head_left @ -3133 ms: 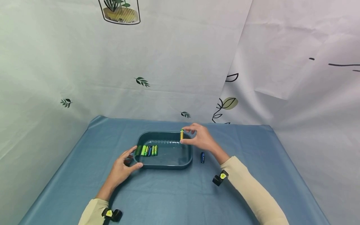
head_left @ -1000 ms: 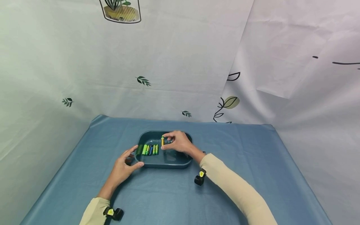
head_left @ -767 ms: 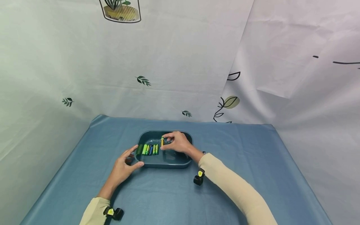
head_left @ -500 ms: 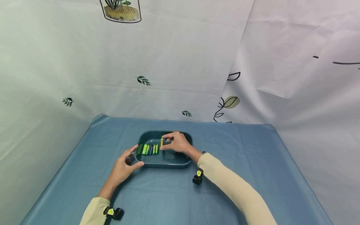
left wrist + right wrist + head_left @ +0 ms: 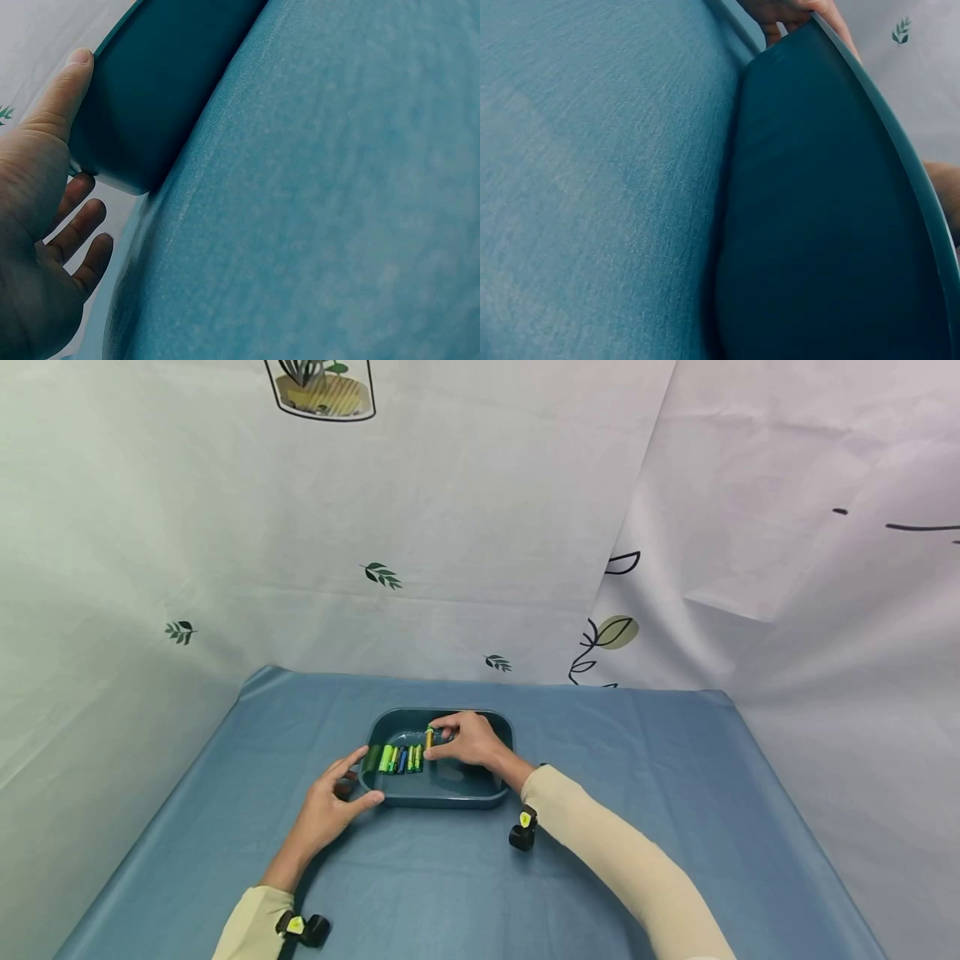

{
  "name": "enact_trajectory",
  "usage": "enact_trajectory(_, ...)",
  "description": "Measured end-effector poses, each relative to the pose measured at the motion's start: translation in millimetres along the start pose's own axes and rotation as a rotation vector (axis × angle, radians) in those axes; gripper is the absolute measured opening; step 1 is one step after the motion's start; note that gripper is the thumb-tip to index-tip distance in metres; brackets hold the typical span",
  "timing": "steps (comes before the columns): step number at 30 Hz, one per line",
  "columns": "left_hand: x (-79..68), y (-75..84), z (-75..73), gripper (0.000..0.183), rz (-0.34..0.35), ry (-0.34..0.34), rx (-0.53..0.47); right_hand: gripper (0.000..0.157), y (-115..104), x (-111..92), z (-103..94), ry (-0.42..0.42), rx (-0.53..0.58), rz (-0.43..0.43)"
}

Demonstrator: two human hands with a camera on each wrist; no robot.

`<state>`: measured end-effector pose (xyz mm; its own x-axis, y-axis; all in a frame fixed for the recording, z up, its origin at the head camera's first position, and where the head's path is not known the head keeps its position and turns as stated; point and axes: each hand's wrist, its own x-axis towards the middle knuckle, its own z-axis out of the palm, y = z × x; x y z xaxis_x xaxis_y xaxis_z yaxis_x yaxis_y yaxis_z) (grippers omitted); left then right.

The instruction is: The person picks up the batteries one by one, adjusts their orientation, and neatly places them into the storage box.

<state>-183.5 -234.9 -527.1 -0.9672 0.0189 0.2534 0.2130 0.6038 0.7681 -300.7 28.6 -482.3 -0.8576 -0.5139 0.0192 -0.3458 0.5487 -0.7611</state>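
A dark teal tray [image 5: 450, 802] stands on the table with several batteries [image 5: 402, 760] lying side by side in its left part, green, yellow-green and blue. My right hand [image 5: 472, 739] reaches over the tray's right side and pinches a yellow battery with a green end [image 5: 429, 739] between thumb and fingers. This battery is upright, just right of the row; whether its lower end touches the tray floor I cannot tell. At the tray's left front corner my left hand [image 5: 326, 810] holds the rim, thumb in front and index finger at the left side. Its other fingers curl loosely below the rim in the left wrist view.
Blue cloth [image 5: 450, 885] covers the table. Behind it hangs a pale printed curtain [image 5: 450, 527], meeting the table's back edge. In the right wrist view the tray's outer wall [image 5: 825, 195] fills much of the picture.
My right hand has carried the yellow battery left from the tray's right end to beside the row, drifting slightly left lately. The blue battery on the cloth is now hidden by my right arm.
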Motion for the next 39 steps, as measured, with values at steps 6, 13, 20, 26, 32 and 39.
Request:
enact_trajectory(6,-0.1,-0.7,0.2,0.081,-0.005,-0.006,-0.001,0.050,-2,1,2.7,0.000,-0.005,0.027)
enact_trajectory(13,-0.2,-1.1,0.2,0.081,-0.003,0.000,-0.008,0.050,-5,2,5.1,0.002,0.007,0.048)
enact_trajectory(20,0.6,-0.6,0.2,0.081,0.001,0.003,-0.003,0.051,-8,1,8.4,0.014,0.016,0.086)
enact_trajectory(26,0.7,-0.5,0.1,0.081,0.000,0.002,-0.002,0.051,-8,1,11.4,-0.001,0.035,0.098)
enact_trajectory(32,0.4,-0.3,0.1,0.081,0.002,0.003,0.002,0.051,-7,0,14.1,-0.011,0.022,0.099)
enact_trajectory(39,-0.3,-1.1,-0.1,0.082,-0.008,-0.004,-0.003,0.052,-4,0,16.6,-0.024,0.008,0.107)
